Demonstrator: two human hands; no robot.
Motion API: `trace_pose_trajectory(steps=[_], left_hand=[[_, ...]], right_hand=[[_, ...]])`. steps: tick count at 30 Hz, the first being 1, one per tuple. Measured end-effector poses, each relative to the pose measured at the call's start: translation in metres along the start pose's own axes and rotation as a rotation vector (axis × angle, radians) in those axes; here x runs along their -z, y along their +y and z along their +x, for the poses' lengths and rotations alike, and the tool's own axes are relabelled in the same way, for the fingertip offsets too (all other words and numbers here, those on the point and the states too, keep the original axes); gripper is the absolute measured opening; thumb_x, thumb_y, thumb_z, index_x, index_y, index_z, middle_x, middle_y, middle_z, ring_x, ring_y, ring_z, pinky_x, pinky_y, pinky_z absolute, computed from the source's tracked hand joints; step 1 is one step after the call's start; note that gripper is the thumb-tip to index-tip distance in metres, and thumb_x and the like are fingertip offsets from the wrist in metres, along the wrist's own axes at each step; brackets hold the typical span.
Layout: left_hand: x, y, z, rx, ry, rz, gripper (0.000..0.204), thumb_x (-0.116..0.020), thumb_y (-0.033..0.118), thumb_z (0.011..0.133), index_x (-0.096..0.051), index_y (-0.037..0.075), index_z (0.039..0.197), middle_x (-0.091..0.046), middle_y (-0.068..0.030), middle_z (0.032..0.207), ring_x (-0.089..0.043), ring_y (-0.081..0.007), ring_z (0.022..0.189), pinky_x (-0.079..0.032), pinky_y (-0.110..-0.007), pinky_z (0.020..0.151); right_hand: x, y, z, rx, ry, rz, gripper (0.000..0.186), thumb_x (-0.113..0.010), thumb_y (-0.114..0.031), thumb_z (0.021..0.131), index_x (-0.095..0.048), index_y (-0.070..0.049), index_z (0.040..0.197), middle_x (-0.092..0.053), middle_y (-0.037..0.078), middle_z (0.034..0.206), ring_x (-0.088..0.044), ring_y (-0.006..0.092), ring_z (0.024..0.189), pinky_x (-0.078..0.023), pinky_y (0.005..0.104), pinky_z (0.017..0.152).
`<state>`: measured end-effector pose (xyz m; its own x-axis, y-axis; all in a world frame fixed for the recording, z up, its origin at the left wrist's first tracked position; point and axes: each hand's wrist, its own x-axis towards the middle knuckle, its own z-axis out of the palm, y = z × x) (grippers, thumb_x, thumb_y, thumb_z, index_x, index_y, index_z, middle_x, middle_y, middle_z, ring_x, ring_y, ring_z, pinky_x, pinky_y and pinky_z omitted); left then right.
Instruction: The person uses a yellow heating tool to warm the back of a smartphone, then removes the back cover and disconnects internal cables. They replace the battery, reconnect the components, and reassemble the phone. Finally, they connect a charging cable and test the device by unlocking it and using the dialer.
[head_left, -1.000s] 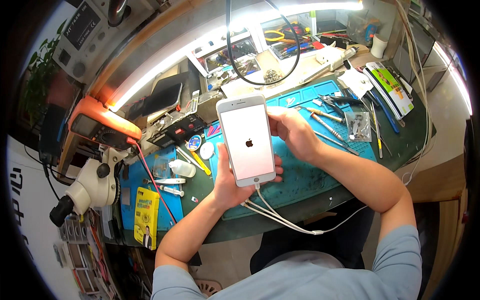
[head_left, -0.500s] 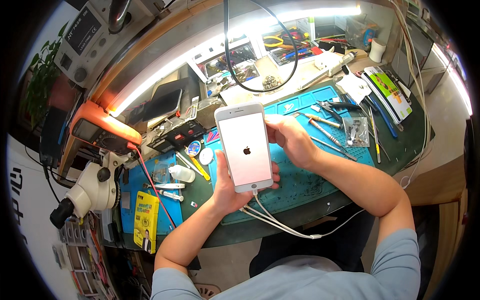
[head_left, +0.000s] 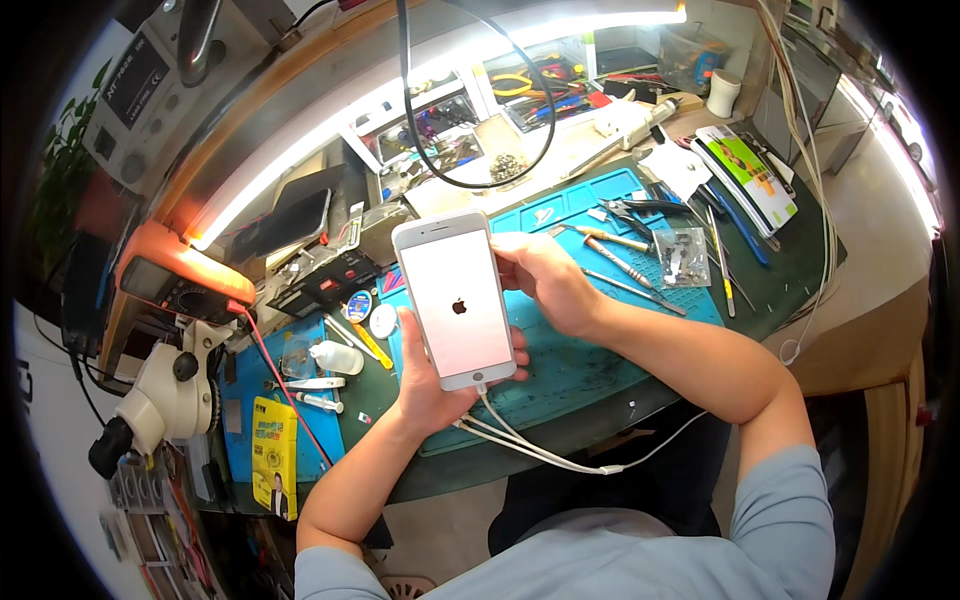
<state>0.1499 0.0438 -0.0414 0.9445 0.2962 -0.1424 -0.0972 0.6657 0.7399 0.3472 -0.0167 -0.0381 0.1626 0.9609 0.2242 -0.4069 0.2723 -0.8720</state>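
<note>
A white smartphone (head_left: 455,320), upright over the bench, shows a pale screen with a small dark logo at its centre. My left hand (head_left: 428,385) grips it from the lower left, thumb along the side and fingertips showing past the right edge. My right hand (head_left: 553,282) holds the upper right edge with thumb and bent fingers. A white cable (head_left: 497,417) is plugged into the phone's bottom and runs to a splitter with loose leads. Beneath lies a blue work mat (head_left: 530,380).
An orange multimeter (head_left: 180,273) and microscope (head_left: 160,400) stand left, near a yellow package (head_left: 274,455) and white bottle (head_left: 334,358). Screwdrivers (head_left: 618,258), a parts bag (head_left: 682,256) and colourful packets (head_left: 740,175) lie right. A black cable loop (head_left: 475,182) hangs above; tool trays (head_left: 530,85) line the back.
The whole view has shifted, with the bench, phone and both hands appearing further left and slightly lower in the picture. Both hands keep their grip, and the screen looks the same.
</note>
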Motion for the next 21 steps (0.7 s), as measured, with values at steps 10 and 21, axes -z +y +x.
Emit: trace_pose_trajectory(steps=[10, 21], left_hand=[[0.001, 0.000, -0.001, -0.001, -0.002, -0.020, 0.109, -0.021, 0.091, 0.090, -0.035, 0.005, 0.155, -0.061, -0.0222, 0.124, -0.064, -0.0348, 0.110, -0.055, -0.048, 0.095], [0.009, -0.002, 0.000, -0.012, -0.091, -0.095, 0.114, -0.018, 0.093, 0.088, -0.043, 0.002, 0.150, -0.062, -0.0227, 0.130, -0.065, -0.0357, 0.116, -0.053, -0.051, 0.099]], right_hand=[[-0.004, -0.003, -0.002, 0.007, 0.012, -0.001, 0.041, -0.044, -0.028, 0.107, -0.068, 0.006, 0.110, -0.071, 0.013, 0.099, -0.068, 0.0178, 0.089, -0.054, 0.0352, 0.087], [-0.003, 0.000, -0.001, -0.018, 0.016, 0.029, 0.041, -0.046, -0.029, 0.106, -0.068, 0.005, 0.114, -0.071, 0.012, 0.103, -0.066, 0.0174, 0.095, -0.053, 0.0349, 0.089]])
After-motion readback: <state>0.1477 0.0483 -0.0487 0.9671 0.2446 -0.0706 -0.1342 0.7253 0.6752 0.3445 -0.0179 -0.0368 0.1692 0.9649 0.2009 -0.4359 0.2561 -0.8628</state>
